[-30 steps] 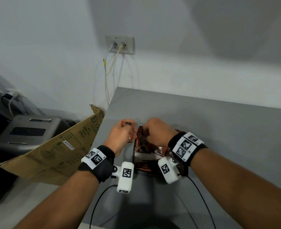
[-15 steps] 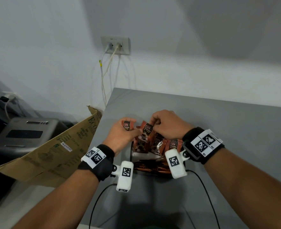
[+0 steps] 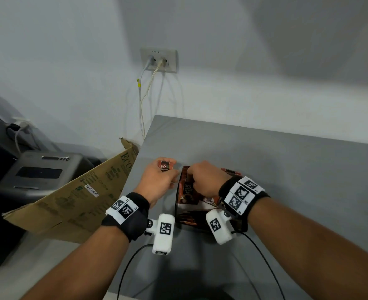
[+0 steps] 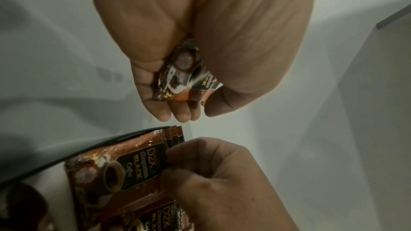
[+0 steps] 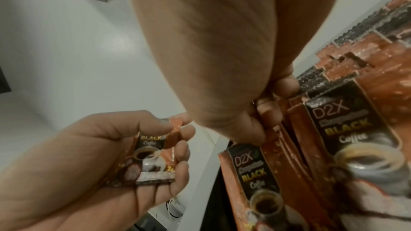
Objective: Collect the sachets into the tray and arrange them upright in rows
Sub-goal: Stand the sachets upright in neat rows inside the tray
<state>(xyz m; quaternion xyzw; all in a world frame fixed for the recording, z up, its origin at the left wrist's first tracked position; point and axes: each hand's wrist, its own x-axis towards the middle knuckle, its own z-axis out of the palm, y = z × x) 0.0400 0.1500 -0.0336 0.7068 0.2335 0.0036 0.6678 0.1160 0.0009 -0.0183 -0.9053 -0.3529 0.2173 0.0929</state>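
Note:
A black tray (image 3: 176,205) on the grey table (image 3: 287,169) holds several brown D2X coffee sachets (image 3: 188,191) standing upright. My right hand (image 3: 197,176) is low over the tray's left end and pinches the top of a sachet (image 5: 274,130) at the front of the row (image 4: 115,164). Just left of the tray, my left hand (image 3: 164,175) grips a small bunch of sachets (image 3: 165,167), with fingers and thumb curled round them (image 4: 184,75). More sachet tops (image 3: 230,170) show behind my right wrist. How many sachets the left hand holds is hidden.
The table's left edge (image 3: 133,176) runs close beside my left hand. Below it lean a cardboard sheet (image 3: 81,195) and a grey machine (image 3: 40,169). Two cables (image 3: 144,100) hang from a wall socket (image 3: 159,59) behind the table.
My right hand, raised with a sachet half a second ago, has come down into the tray's left end. My left hand keeps its sachets in about the same place.

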